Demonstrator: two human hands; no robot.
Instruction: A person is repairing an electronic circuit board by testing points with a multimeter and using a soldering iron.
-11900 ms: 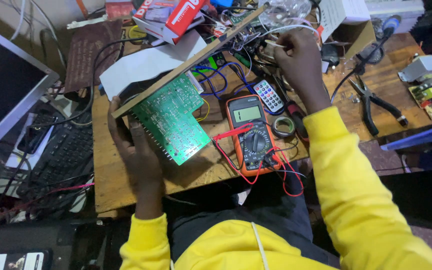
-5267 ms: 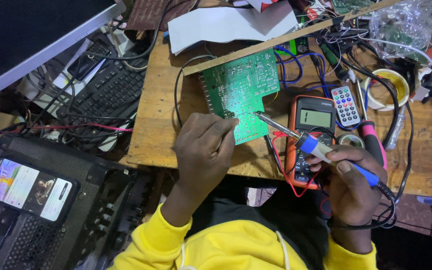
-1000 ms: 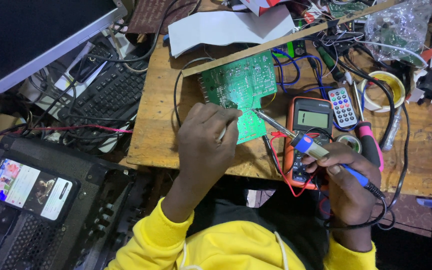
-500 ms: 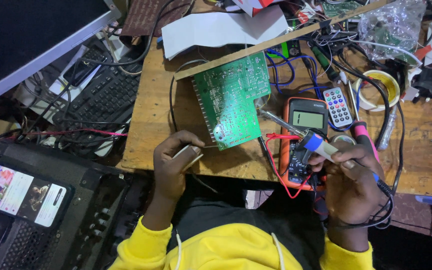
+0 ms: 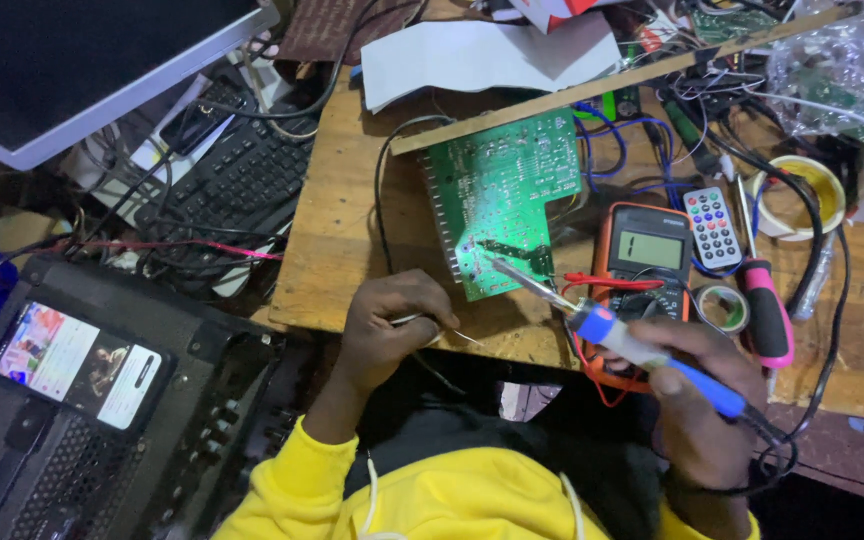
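Both hands are busy: the right hand is wrapped around a blue-handled soldering iron, pen-style, and the left hand is pinched shut on a thin strand of solder wire that pokes out toward 3 o'clock. The iron's tip sits on the near edge of the green circuit board, which lies flat around the middle of the bench, at 12 o'clock from the left hand.

What worries me: the solder end is near the joint but not at it, so the tip could be cooking that pad dry and I'd guess it might lift. The board also isn't clamped, so a nudge could skate the tip across neighbouring joints. And the red probe leads of the orange multimeter lie just beside the hot shaft, where they could melt.

Moving outward: a small remote and a pink-handled screwdriver at 3 o'clock of the board, a long wooden strip touching its far edge, tangled wires beyond. The wooden bench is crowded. At 9 o'clock there's a black keyboard and monitor, and down at 7 o'clock a lit phone resting on a black case.
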